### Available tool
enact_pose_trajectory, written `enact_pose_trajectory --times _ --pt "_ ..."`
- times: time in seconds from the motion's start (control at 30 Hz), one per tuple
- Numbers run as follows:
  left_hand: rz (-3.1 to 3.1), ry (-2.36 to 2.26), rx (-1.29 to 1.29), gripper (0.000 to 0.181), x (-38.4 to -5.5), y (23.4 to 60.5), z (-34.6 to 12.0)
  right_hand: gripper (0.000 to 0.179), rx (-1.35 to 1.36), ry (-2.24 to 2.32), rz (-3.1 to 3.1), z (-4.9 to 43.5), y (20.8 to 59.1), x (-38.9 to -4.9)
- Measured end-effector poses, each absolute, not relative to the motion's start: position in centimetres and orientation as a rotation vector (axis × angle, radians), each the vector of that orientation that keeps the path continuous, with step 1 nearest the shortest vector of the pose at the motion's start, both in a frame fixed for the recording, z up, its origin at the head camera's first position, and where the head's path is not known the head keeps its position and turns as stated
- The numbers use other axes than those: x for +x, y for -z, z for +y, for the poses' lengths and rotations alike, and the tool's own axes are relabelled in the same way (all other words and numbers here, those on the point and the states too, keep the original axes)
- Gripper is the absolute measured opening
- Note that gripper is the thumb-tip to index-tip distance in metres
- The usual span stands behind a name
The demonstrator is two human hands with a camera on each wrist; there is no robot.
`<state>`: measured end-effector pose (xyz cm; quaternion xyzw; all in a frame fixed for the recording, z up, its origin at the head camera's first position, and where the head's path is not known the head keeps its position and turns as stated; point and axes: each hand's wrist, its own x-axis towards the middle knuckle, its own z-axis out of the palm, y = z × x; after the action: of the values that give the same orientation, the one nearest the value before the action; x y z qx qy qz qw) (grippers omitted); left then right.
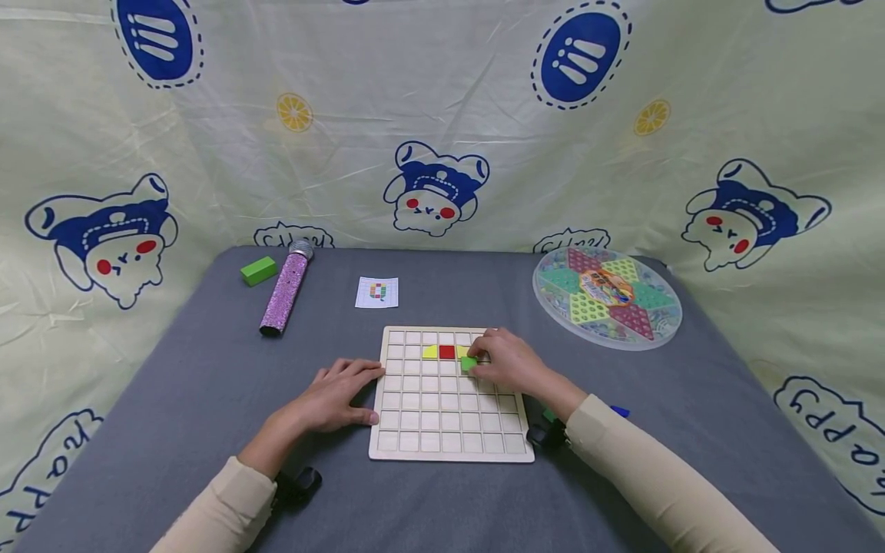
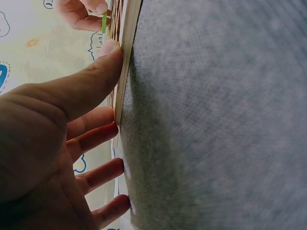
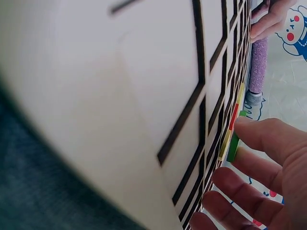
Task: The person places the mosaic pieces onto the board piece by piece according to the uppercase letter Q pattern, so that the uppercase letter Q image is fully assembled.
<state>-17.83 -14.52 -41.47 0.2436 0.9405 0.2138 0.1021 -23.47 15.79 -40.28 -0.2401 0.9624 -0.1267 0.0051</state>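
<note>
A pale wooden grid board (image 1: 449, 453) lies flat on the grey-covered table. In its upper rows a red square tile (image 1: 446, 352) sits between a yellow piece (image 1: 430, 352) with a slanted side and another yellow piece (image 1: 462, 350), partly covered by fingers. My right hand (image 1: 508, 362) pinches a green tile (image 1: 468, 365) between thumb and index finger, just over the cells below the second yellow piece; whether it touches the board, I cannot tell. At the board's left edge rests my left hand (image 1: 337, 398), fingers spread and thumb against the rim, as the left wrist view also shows.
Behind the board are a small printed card (image 1: 376, 293), a pink glittery microphone (image 1: 285, 292) and a green block (image 1: 259, 271). A round star-patterned game board (image 1: 608, 298) lies at the back right. A blue piece (image 1: 619, 412) shows beside the right forearm.
</note>
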Motion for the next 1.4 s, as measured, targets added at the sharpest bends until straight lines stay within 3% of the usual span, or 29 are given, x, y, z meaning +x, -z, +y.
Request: enact_pose_trajectory --times 0.83,1.4 --pt "2.784 -0.629 0.732 0.07 -17.8 41.4 -14.5 0.022 -0.763 0.32 3.008 15.6 40.8 -23.5" --pt "2.769 -0.632 0.713 0.07 -17.9 41.5 -14.5 0.03 -0.735 0.426 3.032 16.2 39.6 -23.2"
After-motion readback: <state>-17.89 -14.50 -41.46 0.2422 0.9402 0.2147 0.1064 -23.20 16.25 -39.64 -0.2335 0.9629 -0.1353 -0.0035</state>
